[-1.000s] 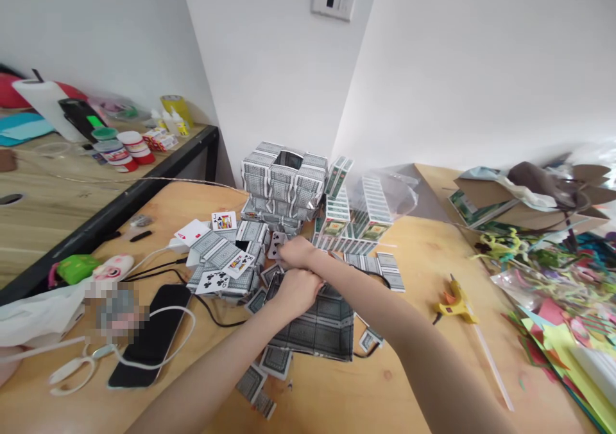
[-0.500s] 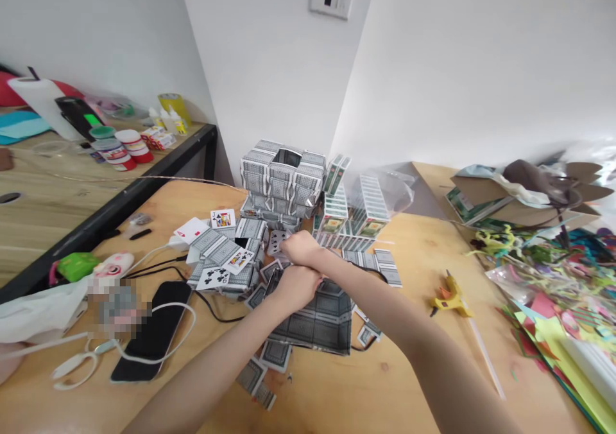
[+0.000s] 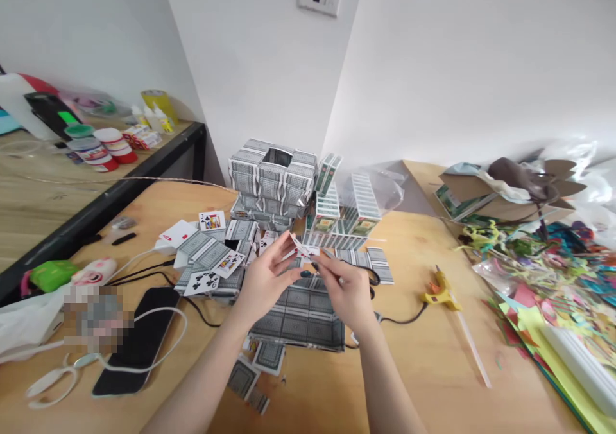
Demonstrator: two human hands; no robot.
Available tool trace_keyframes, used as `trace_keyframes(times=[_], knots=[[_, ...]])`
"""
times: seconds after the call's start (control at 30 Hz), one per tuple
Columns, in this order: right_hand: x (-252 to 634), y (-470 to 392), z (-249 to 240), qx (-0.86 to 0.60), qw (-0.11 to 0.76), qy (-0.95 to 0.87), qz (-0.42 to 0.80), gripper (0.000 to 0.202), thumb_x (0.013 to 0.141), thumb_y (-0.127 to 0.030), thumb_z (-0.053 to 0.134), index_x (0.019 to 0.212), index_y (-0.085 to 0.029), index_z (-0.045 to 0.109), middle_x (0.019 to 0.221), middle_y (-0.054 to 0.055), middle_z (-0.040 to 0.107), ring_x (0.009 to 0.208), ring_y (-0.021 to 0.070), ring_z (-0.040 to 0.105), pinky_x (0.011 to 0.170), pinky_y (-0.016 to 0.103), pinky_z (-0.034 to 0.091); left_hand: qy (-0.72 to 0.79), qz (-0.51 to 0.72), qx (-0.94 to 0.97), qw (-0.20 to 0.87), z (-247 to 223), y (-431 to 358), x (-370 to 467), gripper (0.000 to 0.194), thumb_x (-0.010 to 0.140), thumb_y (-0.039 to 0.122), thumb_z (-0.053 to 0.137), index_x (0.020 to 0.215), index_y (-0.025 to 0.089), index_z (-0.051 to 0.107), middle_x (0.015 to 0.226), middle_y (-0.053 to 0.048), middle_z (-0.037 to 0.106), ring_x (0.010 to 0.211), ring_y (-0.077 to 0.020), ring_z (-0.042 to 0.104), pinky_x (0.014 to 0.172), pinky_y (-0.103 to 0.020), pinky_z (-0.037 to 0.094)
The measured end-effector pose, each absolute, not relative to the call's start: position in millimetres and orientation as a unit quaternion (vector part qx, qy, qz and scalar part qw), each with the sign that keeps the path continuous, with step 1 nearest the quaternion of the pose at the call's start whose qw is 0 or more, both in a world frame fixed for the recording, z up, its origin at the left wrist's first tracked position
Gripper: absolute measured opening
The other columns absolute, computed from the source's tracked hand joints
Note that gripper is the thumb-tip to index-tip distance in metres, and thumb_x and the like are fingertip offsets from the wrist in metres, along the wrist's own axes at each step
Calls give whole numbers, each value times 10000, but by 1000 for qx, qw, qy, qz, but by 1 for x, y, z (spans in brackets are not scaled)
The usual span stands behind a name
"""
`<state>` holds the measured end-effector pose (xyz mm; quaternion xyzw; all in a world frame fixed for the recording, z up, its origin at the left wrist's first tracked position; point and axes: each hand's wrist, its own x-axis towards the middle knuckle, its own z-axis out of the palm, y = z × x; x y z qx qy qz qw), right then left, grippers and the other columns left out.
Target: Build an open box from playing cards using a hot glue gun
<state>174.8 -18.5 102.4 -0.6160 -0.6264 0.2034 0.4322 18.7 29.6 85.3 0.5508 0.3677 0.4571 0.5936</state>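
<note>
Above an open tray built of grey-backed playing cards (image 3: 293,321), my two hands meet around a playing card (image 3: 307,250) with its white face partly showing. My left hand (image 3: 269,277) holds it between thumb and fingers from the left. At its right edge, my right hand (image 3: 350,286) is closed in a pinch; fingers cover part of the card, and whether there is more than one I cannot tell. Left of my left hand lies a pile of loose playing cards (image 3: 206,254), some face up. A tall card-built structure (image 3: 274,180) with a square opening stands behind.
Stacked green card boxes (image 3: 363,206) stand behind my right hand. A yellow glue gun (image 3: 443,289) with a cord lies to the right, beside colourful scraps (image 3: 543,318). A black phone (image 3: 139,341) and white cable lie left. Loose cards (image 3: 243,376) lie in front.
My hands were crossed over the tray, the right reaching among the cards behind it. Now they are uncrossed and raised, with a playing card between them. The view has shifted slightly.
</note>
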Motion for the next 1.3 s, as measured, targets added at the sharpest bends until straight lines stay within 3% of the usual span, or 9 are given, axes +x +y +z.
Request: trace_keyframes(times=[0.1,0.23,0.4,0.5,0.6,0.73,0.93,1.17,1.3], knots=[[168,-31,100,-594,443,-620,259,249,813,-276,482,928,-251,701,808,31,704,684,168,631,631,259,478,344,472,531,613,86,23,24,702,659,257,670,1299,191,389,1356,-114,418,1214,-240,428,974,-352,416],[166,-32,98,-585,456,-589,322,218,800,-290,513,874,-246,713,783,35,696,753,190,626,669,282,480,352,484,518,611,84,20,24,599,653,267,682,1213,168,495,1270,-124,515,1144,-256,501,944,-376,441],[167,-27,98,-598,467,-571,311,169,751,-329,583,699,-215,696,600,13,570,572,144,529,532,251,431,393,481,491,611,82,18,24,444,597,295,729,1006,147,636,1021,-99,668,945,-244,618,844,-372,501],[167,-25,97,-616,511,-528,285,128,675,-334,660,656,-208,654,721,26,548,666,146,533,534,237,447,413,476,472,617,82,16,25,386,596,327,729,932,150,669,945,-82,689,894,-236,630,791,-351,521],[167,-25,97,-605,542,-467,350,208,631,-348,693,770,-205,634,832,41,581,736,158,561,531,238,485,416,464,462,631,83,15,26,339,608,333,722,894,154,688,975,-80,676,919,-240,617,758,-330,530],[167,-27,97,-562,533,-384,503,412,617,-378,698,966,-169,638,835,57,650,673,168,588,476,262,507,405,463,413,671,85,14,29,354,595,286,738,917,149,684,992,-82,667,913,-217,615,768,-312,522],[161,-27,91,-529,589,-289,539,287,598,-348,728,820,-169,704,799,31,681,591,123,570,525,255,507,423,481,324,696,88,8,39,380,548,219,763,909,135,674,836,-53,694,797,-169,637,753,-284,519],[167,-27,88,-517,578,-253,578,326,582,-346,744,853,-170,704,875,49,679,751,167,599,590,262,518,438,493,368,655,87,7,42,392,600,223,724,976,136,653,942,-81,690,925,-212,622,849,-336,489],[167,-27,86,-527,566,-264,576,309,564,-339,755,806,-157,696,811,50,683,715,165,604,630,275,507,459,474,441,609,85,9,41,379,619,269,713,977,156,661,1016,-82,672,969,-230,604,873,-345,472]])
